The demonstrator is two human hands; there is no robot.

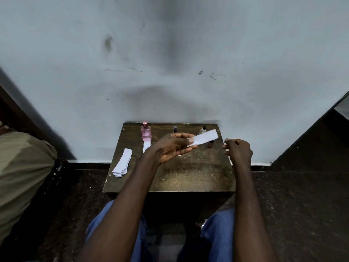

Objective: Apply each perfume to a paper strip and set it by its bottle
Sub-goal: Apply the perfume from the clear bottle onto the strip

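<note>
My left hand point(172, 147) pinches one end of a white paper strip point(204, 138) and holds it raised above the small brown table point(170, 178). My right hand point(238, 150) hovers to the right of it, fingers loosely curled, holding nothing. A pink perfume bottle point(146, 132) stands at the back left with a strip point(146, 145) lying in front of it. A small dark bottle point(175, 128) stands at the back middle. Another bottle point(203, 128) with a black cap stands at the back right, partly hidden by the held strip. A small brown bottle point(210, 144) shows below the strip.
A stack of white strips point(122, 165) lies on the table's left edge. A pale wall point(170, 72) rises right behind the table. An olive-clothed person point(20, 167) sits at the left. My blue-trousered knees point(217, 233) are under the table's front edge.
</note>
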